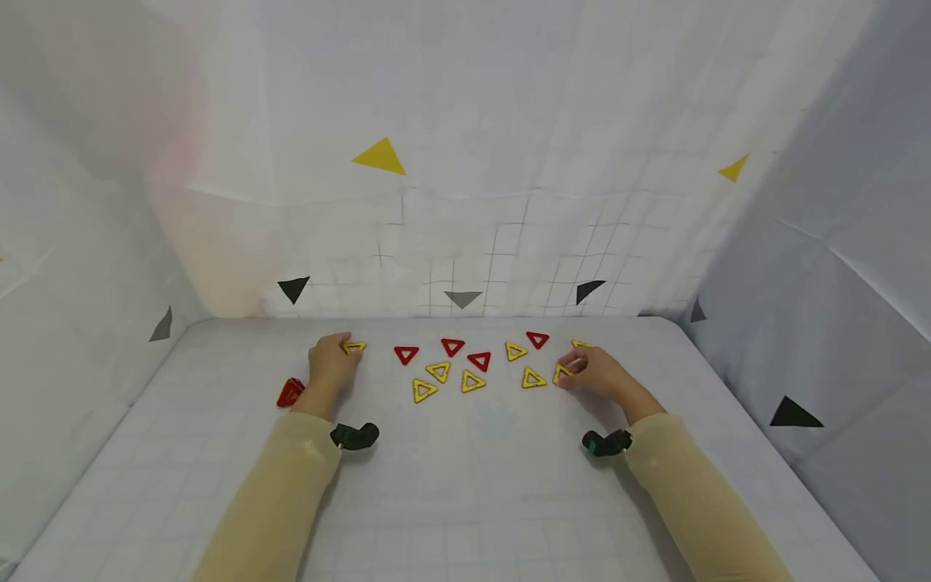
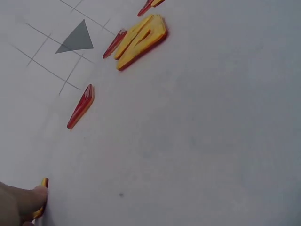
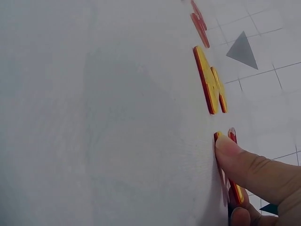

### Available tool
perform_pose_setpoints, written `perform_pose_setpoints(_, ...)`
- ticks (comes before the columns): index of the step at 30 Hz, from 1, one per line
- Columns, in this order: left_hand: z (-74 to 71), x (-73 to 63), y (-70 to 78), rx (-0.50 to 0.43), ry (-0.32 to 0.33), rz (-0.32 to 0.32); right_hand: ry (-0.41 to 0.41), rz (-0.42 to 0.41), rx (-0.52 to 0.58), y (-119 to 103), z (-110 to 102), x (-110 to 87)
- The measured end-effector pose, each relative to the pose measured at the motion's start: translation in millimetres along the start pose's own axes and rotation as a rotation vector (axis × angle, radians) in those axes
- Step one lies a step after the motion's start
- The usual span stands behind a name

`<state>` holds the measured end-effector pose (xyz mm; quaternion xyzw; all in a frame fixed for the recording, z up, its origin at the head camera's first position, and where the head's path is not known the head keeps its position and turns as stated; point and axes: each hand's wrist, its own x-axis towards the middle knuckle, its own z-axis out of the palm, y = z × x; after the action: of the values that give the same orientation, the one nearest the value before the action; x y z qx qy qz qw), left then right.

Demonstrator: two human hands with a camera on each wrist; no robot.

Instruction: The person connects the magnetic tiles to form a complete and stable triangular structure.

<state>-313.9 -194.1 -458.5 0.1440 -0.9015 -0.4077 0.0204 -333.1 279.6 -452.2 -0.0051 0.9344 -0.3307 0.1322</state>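
At the left of the table my left hand [image 1: 333, 364] pinches a yellow triangular frame piece [image 1: 355, 347]. In the left wrist view the thumb [image 2: 39, 194] lies against that piece, which shows yellow on one side and red on the other. Farther right, my right hand [image 1: 600, 374] holds another yellow triangular piece [image 1: 561, 373] between thumb and fingers. The right wrist view shows this thumb [image 3: 230, 148] pressed on its face, the piece standing on edge. Just behind the right fingers another yellow triangle [image 1: 579, 343] is partly hidden.
Between the hands lie several flat triangles, red ones [image 1: 452, 347] and yellow ones [image 1: 473, 381]. A small pile of red triangles [image 1: 290, 393] sits left of the left hand. White sheeting [image 1: 465, 97] with printed triangles surrounds the white table [image 1: 465, 501] at back and sides.
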Motion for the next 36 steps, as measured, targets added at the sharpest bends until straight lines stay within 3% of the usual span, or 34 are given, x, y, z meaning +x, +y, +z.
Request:
perform_pose_setpoints(10,2.8,-4.1,-2.6,0.04,0.015,0.009,-0.029,-0.007,-0.018,-3,0,-6.8)
perform_pose_setpoints(16,3.1,-14.4,-2.4,0.095,0.015,0.061,-0.055,-0.009,-0.017,-4,3,-11.7)
perform_pose_setpoints(22,3.2,-22.9,-2.6,0.124,-0.016,0.101,-0.059,-0.056,-0.039,-4,6,-21.1)
perform_pose_setpoints(30,-1.3,-37.6,2.9,0.194,-0.128,0.111,-0.051,-0.088,-0.048,-11,10,-34.7)
perform_pose_setpoints(36,-4.0,-49.5,4.4,0.245,-0.137,0.119,-0.07,-0.094,-0.078,-18,14,-41.9)
